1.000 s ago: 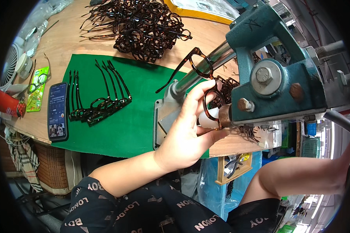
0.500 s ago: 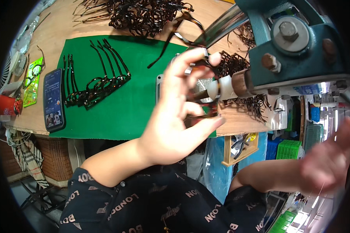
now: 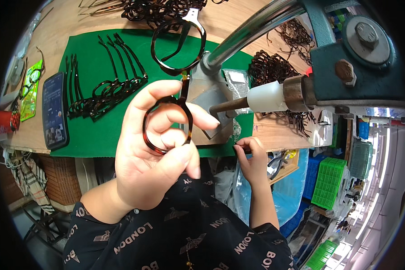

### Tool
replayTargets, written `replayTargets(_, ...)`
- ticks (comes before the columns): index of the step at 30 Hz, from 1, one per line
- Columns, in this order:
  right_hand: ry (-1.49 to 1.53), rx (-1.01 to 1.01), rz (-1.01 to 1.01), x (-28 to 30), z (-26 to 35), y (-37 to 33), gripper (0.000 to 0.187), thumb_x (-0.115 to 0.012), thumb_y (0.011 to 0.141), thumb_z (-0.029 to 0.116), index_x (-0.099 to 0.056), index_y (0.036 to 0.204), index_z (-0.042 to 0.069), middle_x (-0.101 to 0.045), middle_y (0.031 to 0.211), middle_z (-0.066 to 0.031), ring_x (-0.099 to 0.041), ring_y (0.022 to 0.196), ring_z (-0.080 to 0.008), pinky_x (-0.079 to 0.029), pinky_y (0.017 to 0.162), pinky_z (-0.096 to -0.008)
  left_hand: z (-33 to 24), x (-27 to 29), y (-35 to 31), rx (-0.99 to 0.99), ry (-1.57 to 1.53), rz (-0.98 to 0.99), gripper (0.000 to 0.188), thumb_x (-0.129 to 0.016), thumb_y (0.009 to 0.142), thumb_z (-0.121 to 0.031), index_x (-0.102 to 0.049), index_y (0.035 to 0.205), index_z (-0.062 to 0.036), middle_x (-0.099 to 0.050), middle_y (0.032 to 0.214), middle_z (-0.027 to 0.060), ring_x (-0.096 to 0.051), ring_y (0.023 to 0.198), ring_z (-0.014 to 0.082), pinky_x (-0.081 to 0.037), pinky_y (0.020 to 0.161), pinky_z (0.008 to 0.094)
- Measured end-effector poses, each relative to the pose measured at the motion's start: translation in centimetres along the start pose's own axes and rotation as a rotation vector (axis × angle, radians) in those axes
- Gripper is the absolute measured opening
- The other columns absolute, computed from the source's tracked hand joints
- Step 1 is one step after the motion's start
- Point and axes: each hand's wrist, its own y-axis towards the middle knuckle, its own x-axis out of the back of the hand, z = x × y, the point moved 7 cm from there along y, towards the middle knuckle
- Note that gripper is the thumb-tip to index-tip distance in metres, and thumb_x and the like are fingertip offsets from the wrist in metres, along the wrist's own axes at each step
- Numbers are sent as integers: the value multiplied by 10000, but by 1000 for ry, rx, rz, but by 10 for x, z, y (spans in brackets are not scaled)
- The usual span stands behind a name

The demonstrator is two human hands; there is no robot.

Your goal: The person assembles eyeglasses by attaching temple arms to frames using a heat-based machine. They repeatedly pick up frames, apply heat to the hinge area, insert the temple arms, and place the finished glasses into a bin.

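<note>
A tortoiseshell glasses frame (image 3: 184,90) is held up on end in my left hand (image 3: 141,157). Thumb and fingers close around its lower rim, while the other rim rises above the hand and one temple shows behind it. At the front edge of the table, my right hand (image 3: 252,155) is pinched shut; whatever lies between its fingertips is too small to make out. Between and beyond the hands, a metal rod with a white sleeve (image 3: 266,96) sticks out from a teal machine head (image 3: 360,76). A metal plate (image 3: 211,105) lies below the rod.
More tortoiseshell frames (image 3: 108,96) lie on a green mat (image 3: 92,141), beside a phone (image 3: 55,110). Piles of frames (image 3: 155,15) and dark temples (image 3: 270,67) cover parts of the wooden table. A slanting steel post (image 3: 252,33) rises behind the plate. An open drawer (image 3: 285,171) juts out below.
My left hand has shifted left and lower with the glasses frame, away from the rod. From the far right, my right hand has come in to the table's front edge, its fingers now pinched.
</note>
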Motion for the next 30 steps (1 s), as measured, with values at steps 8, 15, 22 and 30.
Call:
replayTargets(8,-184,87,58,-3,12,8,82,-615,775,6,-537,800,2,-534,751,-119,-539,677,-250,-435,620,-325,4,-17,-5,131,-290,362,313,-584,765,90,-458,1031,-18,-540,935,131,-558,896,221,-464,792,336)
replayTargets(15,-92,75,141,3,9,9,65,-595,789,1,-532,809,1,-532,757,-103,-538,695,-229,-433,639,-304,-1,-28,-11,183,-175,704,94,-608,822,-58,-571,767,9,-576,832,128,-561,687,187,-460,562,270)
replayTargets(22,736,-101,155,9,30,6,91,-555,798,-57,-523,847,13,-570,879,-82,-547,775,-171,-444,735,-273,39,-30,-38,938,-2,565,159,-496,889,-80,-489,1018,12,-596,725,64,-540,591,89,-424,528,191)
replayTargets(30,704,406,213,4,130,31,67,-604,783,-5,-540,781,15,-590,809,-113,-599,798,-266,-480,705,-337,58,-32,-54,970,56,618,143,-453,866,-92,-493,971,-4,-554,672,30,-532,588,91,-438,545,221)
